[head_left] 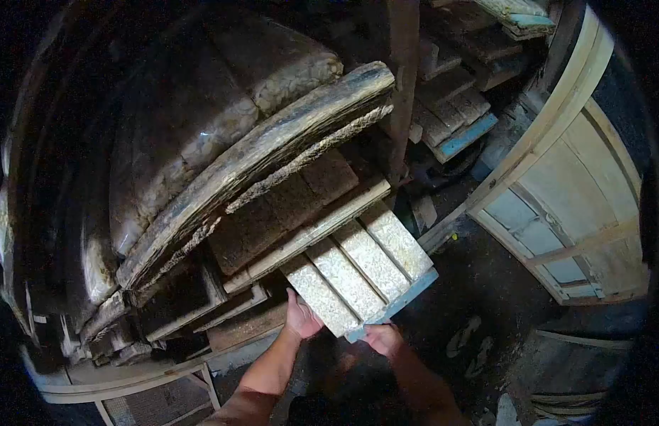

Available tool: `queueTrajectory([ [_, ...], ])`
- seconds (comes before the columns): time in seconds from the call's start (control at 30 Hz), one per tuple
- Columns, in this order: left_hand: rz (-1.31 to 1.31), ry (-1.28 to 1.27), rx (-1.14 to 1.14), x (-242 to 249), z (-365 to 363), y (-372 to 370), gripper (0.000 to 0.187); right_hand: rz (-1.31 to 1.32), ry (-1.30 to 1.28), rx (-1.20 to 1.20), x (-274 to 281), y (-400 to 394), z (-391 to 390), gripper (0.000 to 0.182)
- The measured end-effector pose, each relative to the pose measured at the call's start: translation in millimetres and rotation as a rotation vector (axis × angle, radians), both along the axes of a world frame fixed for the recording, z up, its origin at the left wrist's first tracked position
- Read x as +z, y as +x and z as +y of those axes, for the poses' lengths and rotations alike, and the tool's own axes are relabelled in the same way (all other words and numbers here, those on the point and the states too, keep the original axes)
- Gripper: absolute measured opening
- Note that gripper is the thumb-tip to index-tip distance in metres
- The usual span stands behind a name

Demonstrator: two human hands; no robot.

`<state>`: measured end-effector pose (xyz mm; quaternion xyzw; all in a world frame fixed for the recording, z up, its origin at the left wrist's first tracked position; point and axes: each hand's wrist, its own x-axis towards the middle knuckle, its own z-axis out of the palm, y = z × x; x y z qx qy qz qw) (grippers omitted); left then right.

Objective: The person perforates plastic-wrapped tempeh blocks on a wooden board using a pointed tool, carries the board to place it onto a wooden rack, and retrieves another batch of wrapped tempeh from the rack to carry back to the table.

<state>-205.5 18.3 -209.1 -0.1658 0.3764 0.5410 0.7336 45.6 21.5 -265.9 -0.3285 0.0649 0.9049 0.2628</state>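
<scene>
Several pale, speckled slabs (375,257), which look like tempeh, lie side by side on a tray with a blue front edge (412,292). The tray's far end sits under a wooden shelf board (322,231), and its near end sticks out toward me. My left hand (302,317) holds the tray's left side by the nearest slab, its fingers partly hidden. My right hand (383,339) is closed on the front edge, thumb on top and the other fingers out of sight below.
Above is a thick, worn wooden beam (258,160) with plastic-wrapped bundles (294,78) on it. A post (402,92) stands behind the tray. Another blue-edged tray (465,138) rests on racks at upper right, near a wooden-framed panel (563,206). Slippers (463,337) lie on the dark floor.
</scene>
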Motion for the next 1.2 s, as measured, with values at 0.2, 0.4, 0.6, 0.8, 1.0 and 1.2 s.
queueTrajectory([
  [0.2, -0.716, 0.347, 0.122, -16.2, -17.5, -8.9, 0.110, -0.005, 0.028, -0.053, 6.8, -36.7, 30.1, 0.042],
  [0.4, 0.193, -0.043, 0.078, 19.2, 4.6, 2.6, 0.104, 0.006, 0.068, -0.011, 8.8, -66.4, 52.8, 0.036],
  [0.6, 0.130, 0.036, 0.080, 9.9, -13.7, -1.9, 0.102, -0.029, 0.058, -0.025, 18.6, -93.3, 64.6, 0.030],
  [0.8, 0.167, -0.028, 0.072, 17.8, -26.1, 6.5, 0.079, -0.024, 0.100, -0.036, 34.1, -108.1, 77.0, 0.024],
  [1.0, 0.285, 0.145, -0.029, 21.1, -16.8, -0.6, 0.079, -0.070, 0.124, -0.045, 54.4, -127.0, 94.1, 0.022],
  [1.2, 0.501, 0.136, -0.058, 26.0, 1.6, -4.8, 0.065, -0.254, 0.230, 0.104, 67.7, -131.2, 108.2, 0.031],
])
